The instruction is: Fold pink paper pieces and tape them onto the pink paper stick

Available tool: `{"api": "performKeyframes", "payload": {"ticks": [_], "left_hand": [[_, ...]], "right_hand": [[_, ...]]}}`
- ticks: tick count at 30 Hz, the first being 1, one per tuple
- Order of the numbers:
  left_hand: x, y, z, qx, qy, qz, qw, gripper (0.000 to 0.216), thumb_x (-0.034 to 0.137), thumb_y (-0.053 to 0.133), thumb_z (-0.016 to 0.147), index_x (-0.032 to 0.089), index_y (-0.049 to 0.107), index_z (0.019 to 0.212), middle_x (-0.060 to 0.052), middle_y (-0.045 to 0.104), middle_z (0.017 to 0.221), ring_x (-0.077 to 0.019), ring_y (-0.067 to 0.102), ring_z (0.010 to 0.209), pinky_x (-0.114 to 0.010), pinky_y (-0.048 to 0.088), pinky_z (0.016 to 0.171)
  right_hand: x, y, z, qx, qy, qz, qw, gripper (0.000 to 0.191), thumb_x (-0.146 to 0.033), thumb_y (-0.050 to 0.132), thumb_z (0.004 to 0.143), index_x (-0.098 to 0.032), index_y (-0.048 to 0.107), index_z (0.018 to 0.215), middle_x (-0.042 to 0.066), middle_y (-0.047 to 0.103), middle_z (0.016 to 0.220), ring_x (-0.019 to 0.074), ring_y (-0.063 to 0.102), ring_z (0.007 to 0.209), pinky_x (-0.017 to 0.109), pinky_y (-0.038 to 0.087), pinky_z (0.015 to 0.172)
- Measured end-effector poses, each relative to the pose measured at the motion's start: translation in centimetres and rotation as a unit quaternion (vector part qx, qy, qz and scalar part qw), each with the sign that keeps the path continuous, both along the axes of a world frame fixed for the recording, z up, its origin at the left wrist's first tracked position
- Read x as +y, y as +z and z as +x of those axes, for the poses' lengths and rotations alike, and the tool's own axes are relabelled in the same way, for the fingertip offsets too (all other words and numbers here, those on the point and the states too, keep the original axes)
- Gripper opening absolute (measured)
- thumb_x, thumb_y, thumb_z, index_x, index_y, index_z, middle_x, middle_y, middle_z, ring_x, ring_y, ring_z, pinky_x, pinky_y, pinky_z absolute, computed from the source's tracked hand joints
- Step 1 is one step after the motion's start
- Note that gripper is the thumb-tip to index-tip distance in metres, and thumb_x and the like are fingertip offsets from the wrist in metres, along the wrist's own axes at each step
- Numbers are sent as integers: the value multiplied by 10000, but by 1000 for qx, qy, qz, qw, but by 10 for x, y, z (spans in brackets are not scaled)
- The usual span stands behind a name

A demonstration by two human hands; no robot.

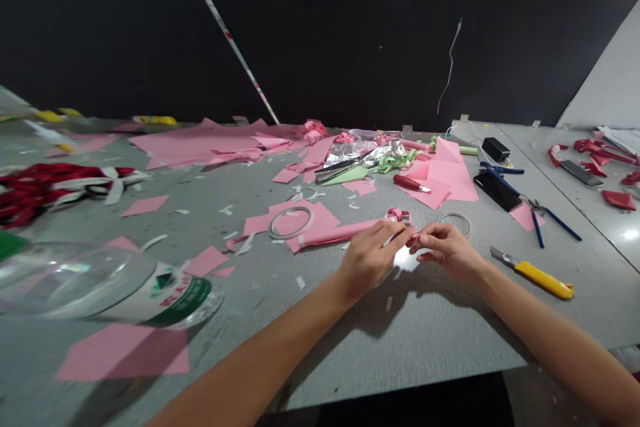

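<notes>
Both my hands meet over the grey table. My left hand point(367, 257) has its fingers closed at one end of a small pink paper piece point(413, 238). The thumb and fingertips of my right hand point(447, 247) pinch the other side of it; most of the piece is hidden by fingers. Just behind my left hand lies a rolled pink paper tube point(335, 233), with a curled pink strip point(399, 213) near its right end. A tape ring point(291, 222) rests left of the tube. Another thin ring point(461, 217) is partly behind my right hand.
A yellow utility knife point(544, 279), blue-handled pliers point(537, 213) and a black phone point(497, 190) lie right. Behind are a red-handled cutter point(411, 183), scissors point(337, 168), foil point(350, 153) and pink sheets point(453, 173). A plastic bottle point(110, 283) lies left, near red-white ribbons point(60, 188).
</notes>
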State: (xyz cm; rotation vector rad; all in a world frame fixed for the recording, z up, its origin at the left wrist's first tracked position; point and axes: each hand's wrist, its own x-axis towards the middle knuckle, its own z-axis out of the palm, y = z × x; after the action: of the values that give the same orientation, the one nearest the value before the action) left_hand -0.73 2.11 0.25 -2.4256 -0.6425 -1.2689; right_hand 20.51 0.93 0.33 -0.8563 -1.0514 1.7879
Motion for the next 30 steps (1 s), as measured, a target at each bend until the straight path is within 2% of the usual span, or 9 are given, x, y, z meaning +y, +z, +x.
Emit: {"api": "performKeyframes", "payload": {"ticks": [8, 23, 30], "left_hand": [[0, 1, -6, 31, -1, 14, 999, 300, 83, 526, 1061, 187, 728, 1257, -81, 823, 1035, -219, 776, 931, -345, 582, 851], [0, 4, -6, 52, 0, 56, 997, 244, 92, 599, 1036, 173, 748, 1211, -81, 831, 1021, -241, 765, 941, -370, 563, 862], [6, -1, -11, 60, -26, 20, 998, 288, 131, 564, 1066, 206, 753, 1270, -98, 828, 1085, -241, 763, 1012, -378, 596, 900]], "right_hand": [[2, -3, 1, -8, 0, 0, 1000, 426, -477, 1011, 699, -155, 745, 787, 81, 774, 856, 190, 748, 822, 320, 633, 762], [-1, 2, 0, -8, 7, -16, 1000, 405, -457, 1010, 713, -165, 737, 778, 85, 787, 867, 178, 751, 803, 301, 626, 755], [1, -1, 2, -4, -7, -21, 1000, 405, -450, 1014, 710, -165, 742, 806, 88, 789, 867, 199, 764, 825, 326, 644, 770]]}}
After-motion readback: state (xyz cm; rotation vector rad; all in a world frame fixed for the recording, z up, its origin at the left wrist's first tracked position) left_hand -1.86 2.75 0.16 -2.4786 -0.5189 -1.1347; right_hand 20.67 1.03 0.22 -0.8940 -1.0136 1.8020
